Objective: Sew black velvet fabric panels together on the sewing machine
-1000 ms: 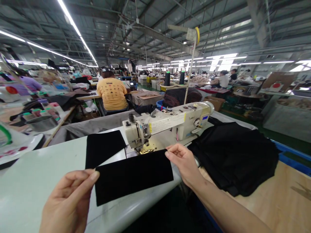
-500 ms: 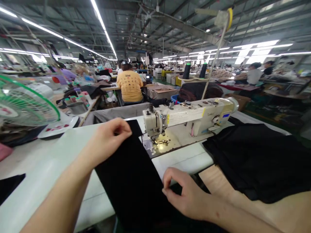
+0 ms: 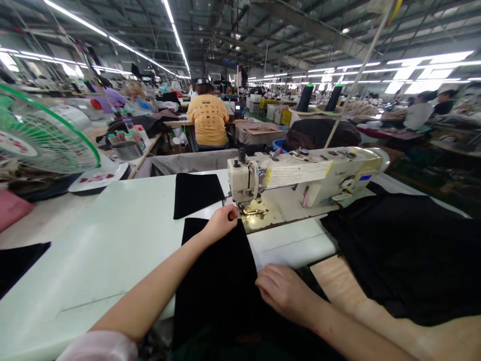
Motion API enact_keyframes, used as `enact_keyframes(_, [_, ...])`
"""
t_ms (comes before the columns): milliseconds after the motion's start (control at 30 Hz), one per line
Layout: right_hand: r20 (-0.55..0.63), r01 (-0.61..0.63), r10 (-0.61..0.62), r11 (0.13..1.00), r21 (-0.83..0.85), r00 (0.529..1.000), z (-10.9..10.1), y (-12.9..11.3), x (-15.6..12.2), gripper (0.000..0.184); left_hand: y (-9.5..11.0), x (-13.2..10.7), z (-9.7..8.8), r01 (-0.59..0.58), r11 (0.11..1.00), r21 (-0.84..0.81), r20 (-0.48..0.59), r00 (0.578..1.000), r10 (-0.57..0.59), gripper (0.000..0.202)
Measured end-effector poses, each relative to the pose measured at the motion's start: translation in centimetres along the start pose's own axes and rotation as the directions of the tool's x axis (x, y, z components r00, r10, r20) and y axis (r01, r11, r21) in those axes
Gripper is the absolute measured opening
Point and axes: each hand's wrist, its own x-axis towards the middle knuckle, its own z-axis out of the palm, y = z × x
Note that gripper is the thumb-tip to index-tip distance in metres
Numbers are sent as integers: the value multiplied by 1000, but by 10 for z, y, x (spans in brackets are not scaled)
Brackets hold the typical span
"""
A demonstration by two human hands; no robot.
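Observation:
My left hand is closed in a pinch at the top right corner of a black fabric piece, just left of the sewing machine's presser foot. The fabric lies over the table's front edge and hangs toward me. At its right edge my right hand is closed on the cloth, fingers curled and fingertips partly hidden. A second black fabric panel lies flat behind my left hand, left of the machine head. A narrow strip of table shows between the two pieces.
A pile of black fabric covers the right side, over a wooden board. A green-rimmed fan stands at the left, near another black piece. Thread cones stand behind the machine. A person in a yellow shirt sits ahead.
My left hand has moved right, toward the presser foot, with the near fabric's corner. A gap now separates that fabric from the panel behind. My right hand's fingers have curled closer against the cloth.

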Motion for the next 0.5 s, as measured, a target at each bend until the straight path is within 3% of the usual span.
enact_keyframes(133, [-13, -38, 38, 999, -27, 999, 3, 4, 7, 18, -9, 17, 2, 68, 998, 16, -15, 998, -68, 11])
enact_keyframes(267, [-71, -92, 100, 990, 109, 992, 9, 10, 13, 20, -14, 35, 3, 108, 993, 38, -2, 994, -108, 14])
enact_keyframes(500, [-71, -106, 120, 978, 178, 990, 13, 15, 12, 21, -8, 43, 1, 121, 984, 131, 15, 992, -124, 12])
